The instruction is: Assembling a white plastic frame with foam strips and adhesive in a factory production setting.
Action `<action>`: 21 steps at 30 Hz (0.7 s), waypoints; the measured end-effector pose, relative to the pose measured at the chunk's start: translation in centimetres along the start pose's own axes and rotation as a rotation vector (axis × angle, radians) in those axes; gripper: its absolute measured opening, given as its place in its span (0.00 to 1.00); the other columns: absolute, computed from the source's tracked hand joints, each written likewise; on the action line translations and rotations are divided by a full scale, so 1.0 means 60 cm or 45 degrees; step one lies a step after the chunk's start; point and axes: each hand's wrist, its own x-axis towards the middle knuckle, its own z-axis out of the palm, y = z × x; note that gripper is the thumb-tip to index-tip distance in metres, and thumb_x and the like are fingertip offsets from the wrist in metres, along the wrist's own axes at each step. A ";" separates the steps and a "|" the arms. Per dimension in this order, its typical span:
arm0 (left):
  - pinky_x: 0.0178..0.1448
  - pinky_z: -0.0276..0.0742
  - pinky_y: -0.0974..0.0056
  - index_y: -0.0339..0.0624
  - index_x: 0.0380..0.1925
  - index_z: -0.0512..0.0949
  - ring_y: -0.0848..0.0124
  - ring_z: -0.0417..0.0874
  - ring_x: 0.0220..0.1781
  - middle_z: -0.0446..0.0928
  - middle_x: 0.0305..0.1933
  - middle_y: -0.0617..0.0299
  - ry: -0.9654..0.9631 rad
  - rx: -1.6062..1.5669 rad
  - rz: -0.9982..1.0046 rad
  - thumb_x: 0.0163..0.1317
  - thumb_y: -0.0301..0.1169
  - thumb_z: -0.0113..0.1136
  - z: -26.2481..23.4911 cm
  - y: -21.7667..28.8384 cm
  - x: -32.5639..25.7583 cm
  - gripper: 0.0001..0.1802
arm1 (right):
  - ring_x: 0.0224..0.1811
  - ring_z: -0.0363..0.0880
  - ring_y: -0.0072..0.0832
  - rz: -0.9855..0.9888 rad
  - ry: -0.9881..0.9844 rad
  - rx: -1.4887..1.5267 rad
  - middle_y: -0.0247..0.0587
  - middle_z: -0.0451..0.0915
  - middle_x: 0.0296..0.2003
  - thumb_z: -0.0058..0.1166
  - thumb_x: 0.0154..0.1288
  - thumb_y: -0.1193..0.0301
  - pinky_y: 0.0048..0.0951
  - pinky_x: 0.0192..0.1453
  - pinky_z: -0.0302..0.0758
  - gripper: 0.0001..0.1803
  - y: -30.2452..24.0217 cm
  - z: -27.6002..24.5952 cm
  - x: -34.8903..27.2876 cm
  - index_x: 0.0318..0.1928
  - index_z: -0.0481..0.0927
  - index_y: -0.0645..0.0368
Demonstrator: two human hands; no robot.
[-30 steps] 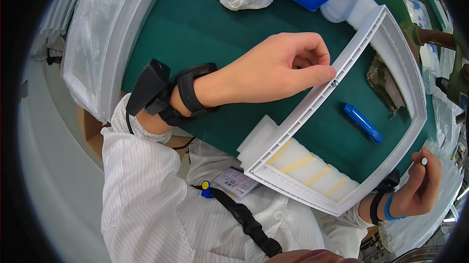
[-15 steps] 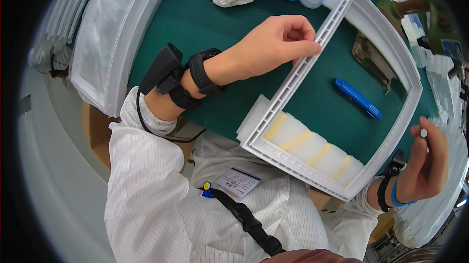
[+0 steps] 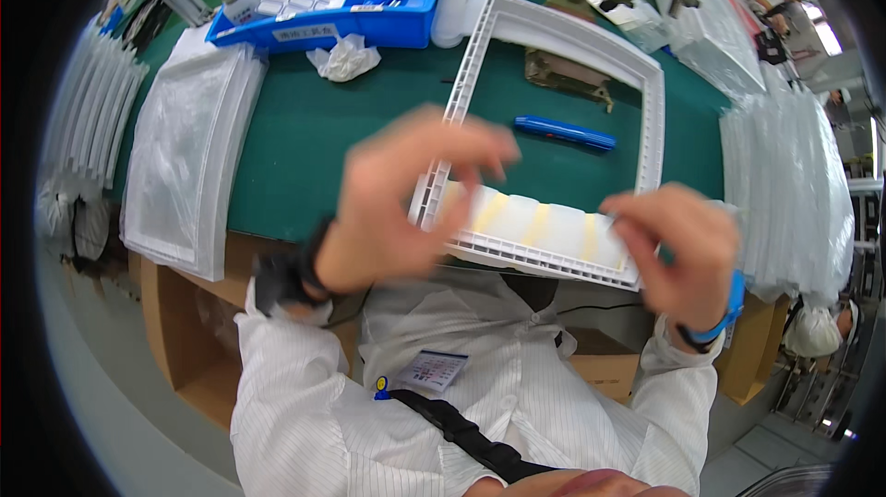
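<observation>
A white plastic frame point(image 3: 652, 128) lies on the green table, its near edge by my body. Inside its near end sits a white foam-like pad point(image 3: 517, 222) with yellowish strips across it. My left hand point(image 3: 397, 197), smeared by motion, hovers over the frame's near left corner with thumb and fingers apart, holding nothing visible. At the near right corner my right hand point(image 3: 688, 243) is closed in a pinch; a small pale tip shows at its fingertips, too blurred to name. A blue marker pen point(image 3: 565, 132) lies within the frame's opening.
A blue divided bin point(image 3: 397, 24) stands at the back left, with crumpled white tissue point(image 3: 344, 59) before it. Plastic-wrapped white parts point(image 3: 180, 165) are stacked left; more wrapped parts point(image 3: 784, 183) stand right. A green metal fixture point(image 3: 565, 74) shows through the frame's far end.
My left hand has left the frame's left rail and come nearer my body, opening. My right hand has moved in to the near right corner. The view has turned and shifted.
</observation>
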 end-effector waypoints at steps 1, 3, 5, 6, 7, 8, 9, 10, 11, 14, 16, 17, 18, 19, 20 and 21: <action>0.45 0.80 0.64 0.32 0.46 0.79 0.63 0.84 0.40 0.82 0.43 0.50 -0.116 -0.031 -0.049 0.51 0.17 0.55 0.025 0.033 -0.030 0.19 | 0.24 0.79 0.34 -0.018 -0.094 0.090 0.44 0.81 0.27 0.63 0.55 0.79 0.30 0.27 0.74 0.06 -0.010 0.009 -0.028 0.36 0.83 0.62; 0.47 0.82 0.65 0.33 0.52 0.78 0.60 0.86 0.43 0.82 0.44 0.51 -0.248 -0.237 -0.034 0.49 0.16 0.59 0.074 0.065 -0.080 0.25 | 0.25 0.80 0.37 0.047 -0.308 0.327 0.45 0.81 0.26 0.63 0.58 0.76 0.32 0.28 0.75 0.06 -0.034 0.024 -0.078 0.36 0.83 0.62; 0.46 0.82 0.66 0.35 0.55 0.77 0.60 0.85 0.40 0.82 0.43 0.52 -0.330 -0.415 -0.112 0.52 0.17 0.59 0.116 0.061 -0.128 0.26 | 0.25 0.80 0.38 0.216 -0.366 0.583 0.46 0.81 0.27 0.62 0.60 0.74 0.32 0.30 0.76 0.05 -0.050 0.065 -0.130 0.37 0.83 0.62; 0.44 0.81 0.66 0.37 0.57 0.76 0.60 0.84 0.37 0.82 0.42 0.53 -0.373 -0.481 -0.200 0.54 0.18 0.58 0.129 0.059 -0.151 0.27 | 0.25 0.80 0.38 0.278 -0.305 0.694 0.46 0.81 0.28 0.61 0.61 0.74 0.31 0.31 0.76 0.06 -0.054 0.090 -0.157 0.38 0.83 0.62; 0.44 0.81 0.66 0.37 0.58 0.75 0.61 0.85 0.37 0.82 0.41 0.53 -0.393 -0.481 -0.287 0.54 0.19 0.58 0.135 0.056 -0.176 0.27 | 0.25 0.80 0.36 0.372 -0.267 0.729 0.46 0.82 0.28 0.60 0.62 0.74 0.30 0.31 0.76 0.06 -0.056 0.117 -0.179 0.39 0.83 0.62; 0.45 0.81 0.66 0.37 0.58 0.75 0.63 0.85 0.37 0.81 0.40 0.54 -0.415 -0.491 -0.374 0.55 0.20 0.59 0.141 0.052 -0.197 0.27 | 0.25 0.80 0.34 0.475 -0.226 0.761 0.46 0.82 0.29 0.60 0.63 0.73 0.29 0.31 0.76 0.07 -0.060 0.142 -0.201 0.40 0.83 0.62; 0.43 0.81 0.67 0.38 0.56 0.77 0.66 0.86 0.36 0.82 0.38 0.54 -0.403 -0.492 -0.481 0.55 0.21 0.60 0.147 0.046 -0.221 0.25 | 0.27 0.81 0.31 0.570 -0.212 0.805 0.46 0.83 0.29 0.60 0.63 0.74 0.27 0.32 0.76 0.07 -0.062 0.173 -0.219 0.40 0.83 0.64; 0.43 0.81 0.67 0.38 0.56 0.77 0.66 0.86 0.36 0.82 0.38 0.54 -0.416 -0.489 -0.447 0.55 0.21 0.60 0.156 0.035 -0.237 0.25 | 0.28 0.83 0.27 0.684 -0.178 0.838 0.46 0.83 0.29 0.59 0.64 0.74 0.25 0.33 0.77 0.08 -0.064 0.199 -0.240 0.40 0.83 0.66; 0.42 0.81 0.67 0.38 0.54 0.78 0.66 0.86 0.35 0.83 0.38 0.53 -0.423 -0.435 -0.468 0.55 0.22 0.60 0.163 0.028 -0.251 0.23 | 0.25 0.79 0.25 0.753 -0.137 0.901 0.47 0.83 0.28 0.59 0.65 0.72 0.25 0.30 0.74 0.09 -0.063 0.228 -0.264 0.42 0.83 0.64; 0.39 0.82 0.66 0.37 0.48 0.81 0.65 0.87 0.31 0.84 0.35 0.51 -0.436 -0.317 -0.547 0.54 0.24 0.61 0.168 0.015 -0.289 0.19 | 0.25 0.79 0.22 0.829 -0.168 0.968 0.43 0.84 0.27 0.58 0.66 0.69 0.24 0.31 0.73 0.11 -0.053 0.298 -0.308 0.43 0.84 0.63; 0.41 0.82 0.67 0.37 0.48 0.82 0.65 0.87 0.34 0.85 0.37 0.51 -0.570 -0.308 -0.682 0.54 0.23 0.61 0.167 0.005 -0.305 0.19 | 0.26 0.79 0.22 0.820 -0.222 1.001 0.42 0.84 0.28 0.58 0.67 0.68 0.24 0.32 0.74 0.11 -0.046 0.317 -0.316 0.43 0.84 0.63; 0.39 0.82 0.66 0.38 0.46 0.82 0.62 0.86 0.31 0.84 0.34 0.49 -0.607 -0.229 -0.661 0.54 0.25 0.62 0.166 0.003 -0.307 0.17 | 0.27 0.79 0.22 0.827 -0.288 1.030 0.40 0.84 0.28 0.57 0.67 0.67 0.24 0.33 0.74 0.12 -0.040 0.323 -0.318 0.43 0.84 0.62; 0.39 0.82 0.66 0.38 0.46 0.82 0.62 0.86 0.31 0.84 0.34 0.49 -0.599 -0.209 -0.651 0.54 0.25 0.62 0.165 -0.003 -0.311 0.17 | 0.27 0.79 0.22 0.803 -0.283 1.030 0.40 0.84 0.28 0.57 0.67 0.67 0.24 0.33 0.74 0.12 -0.034 0.331 -0.320 0.43 0.84 0.62; 0.38 0.81 0.65 0.37 0.45 0.82 0.62 0.86 0.29 0.84 0.33 0.49 -0.623 -0.136 -0.591 0.54 0.27 0.62 0.170 -0.017 -0.316 0.17 | 0.28 0.80 0.22 0.789 -0.350 1.034 0.40 0.85 0.28 0.56 0.68 0.67 0.24 0.33 0.74 0.12 -0.024 0.340 -0.321 0.44 0.84 0.62; 0.37 0.80 0.65 0.37 0.44 0.83 0.61 0.85 0.27 0.83 0.32 0.48 -0.647 -0.064 -0.531 0.55 0.28 0.63 0.173 -0.026 -0.321 0.16 | 0.28 0.81 0.22 0.776 -0.415 1.036 0.39 0.85 0.29 0.56 0.68 0.66 0.24 0.34 0.75 0.13 -0.014 0.350 -0.324 0.44 0.84 0.62; 0.35 0.79 0.64 0.37 0.44 0.83 0.60 0.84 0.26 0.83 0.32 0.48 -0.663 -0.106 -0.645 0.55 0.31 0.64 0.175 -0.030 -0.320 0.17 | 0.29 0.81 0.22 0.810 -0.406 1.124 0.40 0.85 0.29 0.55 0.69 0.65 0.25 0.34 0.75 0.13 -0.008 0.363 -0.329 0.44 0.83 0.63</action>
